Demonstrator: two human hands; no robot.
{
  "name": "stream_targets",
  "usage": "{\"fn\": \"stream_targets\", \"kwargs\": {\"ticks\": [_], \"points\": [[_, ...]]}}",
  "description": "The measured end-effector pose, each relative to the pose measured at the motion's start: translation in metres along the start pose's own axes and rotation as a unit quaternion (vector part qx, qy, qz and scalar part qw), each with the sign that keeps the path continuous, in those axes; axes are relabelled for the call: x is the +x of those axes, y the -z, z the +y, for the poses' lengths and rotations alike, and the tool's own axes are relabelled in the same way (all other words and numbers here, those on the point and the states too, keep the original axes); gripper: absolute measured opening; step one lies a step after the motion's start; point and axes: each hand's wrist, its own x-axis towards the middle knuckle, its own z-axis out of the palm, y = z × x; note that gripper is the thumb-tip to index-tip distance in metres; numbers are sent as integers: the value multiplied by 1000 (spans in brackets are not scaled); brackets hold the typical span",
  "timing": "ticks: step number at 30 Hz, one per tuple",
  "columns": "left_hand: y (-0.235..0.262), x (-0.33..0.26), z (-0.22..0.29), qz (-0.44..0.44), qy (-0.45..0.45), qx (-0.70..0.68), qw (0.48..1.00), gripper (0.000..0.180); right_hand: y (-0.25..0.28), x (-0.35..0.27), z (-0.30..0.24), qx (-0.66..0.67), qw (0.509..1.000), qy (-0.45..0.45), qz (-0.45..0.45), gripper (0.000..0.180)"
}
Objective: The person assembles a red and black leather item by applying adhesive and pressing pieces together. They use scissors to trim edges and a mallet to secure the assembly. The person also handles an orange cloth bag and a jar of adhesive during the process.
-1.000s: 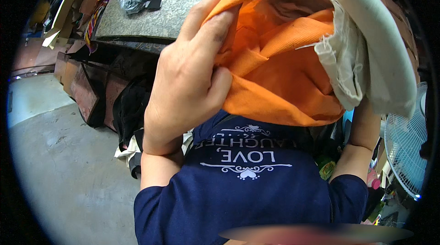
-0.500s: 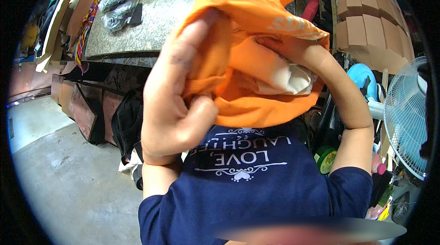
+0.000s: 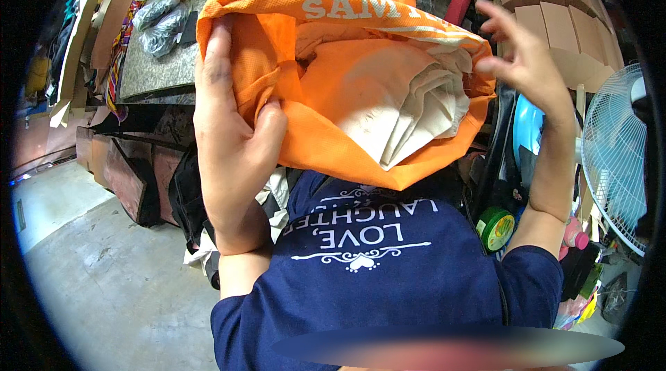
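Left grip: clenched on the orange bag at its 9 o'clock edge, held above the chest. Right grip: released, fingers spread, at the bag's 3 o'clock. Cream cloth sits inside the bag.

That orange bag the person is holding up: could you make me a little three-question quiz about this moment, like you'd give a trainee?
1. True or false: the left hand grips the orange bag by its edge.
2. What lies inside the bag's open mouth? A) folded cream cloth B) a green tape roll C) a white fan
3. Fill in: the right hand is ____, its fingers spread beside the bag's right side.

Key
1. True: thumb and fingers pinch the orange fabric.
2. A: the cream cloth sits folded in the opening.
3. Open: whether it touches the bag is hard to tell.
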Motion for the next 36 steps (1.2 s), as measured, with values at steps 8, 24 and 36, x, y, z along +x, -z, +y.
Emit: {"fn": "stream_targets", "kwargs": {"ticks": [8,24,36], "points": [[-8,-4,10,-4,-46,105,993,107,-16,-3,13,439,898,-9,-28,26],[-78,-16,-21,-20,-254,-105,961,66,-21,-1,-72,256,851,448,-101,55],[71,-63,-8,207,-156,-221,940,28,-146,61,-29,317,908,260,84,54]]}}
